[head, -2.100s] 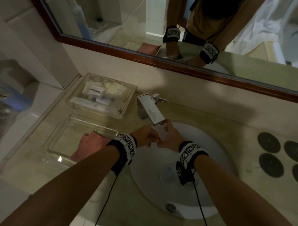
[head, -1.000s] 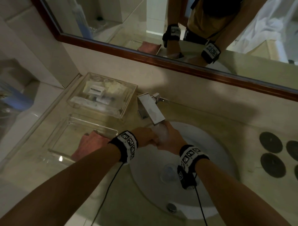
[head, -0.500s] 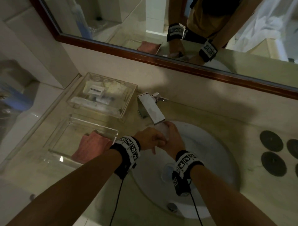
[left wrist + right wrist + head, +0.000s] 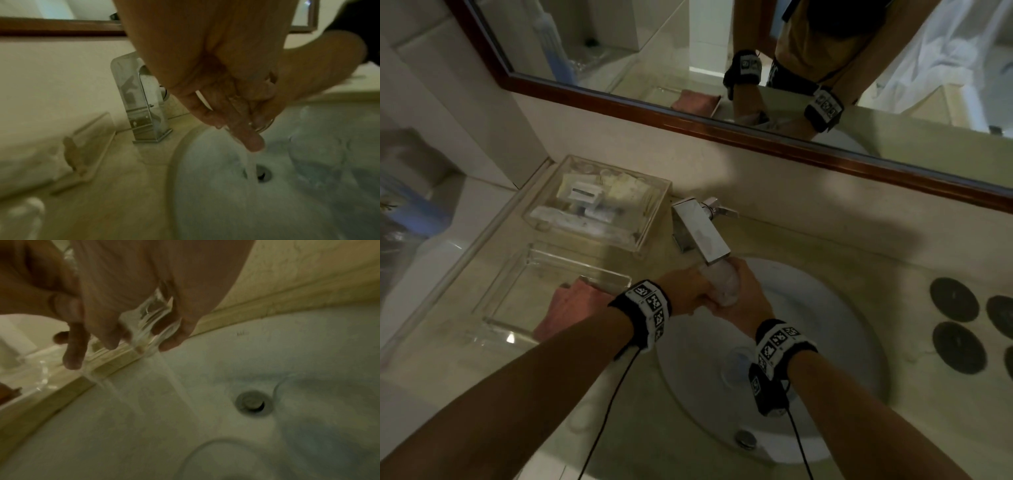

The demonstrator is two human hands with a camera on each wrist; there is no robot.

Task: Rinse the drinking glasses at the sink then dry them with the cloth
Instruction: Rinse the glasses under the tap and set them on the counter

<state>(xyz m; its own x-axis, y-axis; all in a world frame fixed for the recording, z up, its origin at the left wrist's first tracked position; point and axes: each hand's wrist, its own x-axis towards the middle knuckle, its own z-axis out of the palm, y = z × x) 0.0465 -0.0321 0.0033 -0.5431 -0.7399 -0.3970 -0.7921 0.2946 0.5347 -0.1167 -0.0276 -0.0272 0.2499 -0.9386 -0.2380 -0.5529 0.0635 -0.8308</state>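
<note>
Change since half a second ago: both hands sit a little farther up, tight under the faucet (image 4: 702,231) spout; the left hand has closed in on the glass again.
Glass in hand: a clear drinking glass (image 4: 722,286) is held between both hands just below the spout, over the far part of the sink (image 4: 835,308); water runs off it into the basin.
Right hand (image 4: 743,303): fingers (image 4: 176,331) wrapped around the glass, grasping it.
Left hand (image 4: 686,289): fingers (image 4: 242,129) on the glass rim, some appear to reach inside; water streams off one fingertip. Whether they clamp the glass cannot be told.
Sink contents: a second glass (image 4: 738,368) lies in the basin beside the drain (image 4: 254,402).
Near tray (image 4: 493,310): clear, on the counter (image 4: 619,394) left of the sink; the pink cloth (image 4: 571,308) lies at its right end.
Far tray (image 4: 654,212): clear, holds small packets and sachets.
Right of sink: dark round coasters (image 4: 953,299) on the counter.
</note>
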